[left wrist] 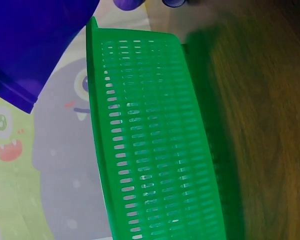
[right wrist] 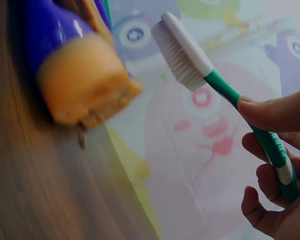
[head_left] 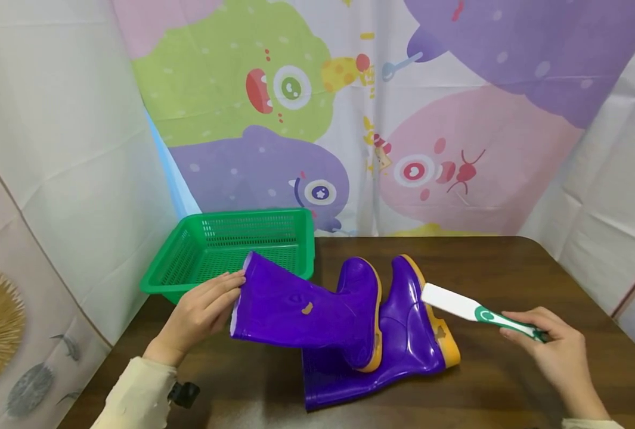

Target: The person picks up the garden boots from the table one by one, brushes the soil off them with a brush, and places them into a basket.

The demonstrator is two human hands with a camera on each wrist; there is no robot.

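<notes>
My left hand (head_left: 201,310) holds a purple rain boot (head_left: 285,307) by the edge of its shaft, tilted with its yellow sole facing right. A brown smear (head_left: 307,308) marks this boot's shaft. Partly under it, the second purple rain boot (head_left: 408,333) lies on its side, with brown dirt on its yellow heel (right wrist: 85,85). To the right, my right hand (head_left: 555,351) grips a scrubbing brush (head_left: 451,302) by its green and white handle. In the right wrist view, the brush's white bristles (right wrist: 177,57) point down and left, apart from the heel.
A green plastic basket (head_left: 309,238) with slotted sides stands at the back left of the brown wooden table (head_left: 489,393). Behind the table hangs a curtain (head_left: 371,196) with cartoon monsters. A small black object (head_left: 183,394) sits by the left sleeve.
</notes>
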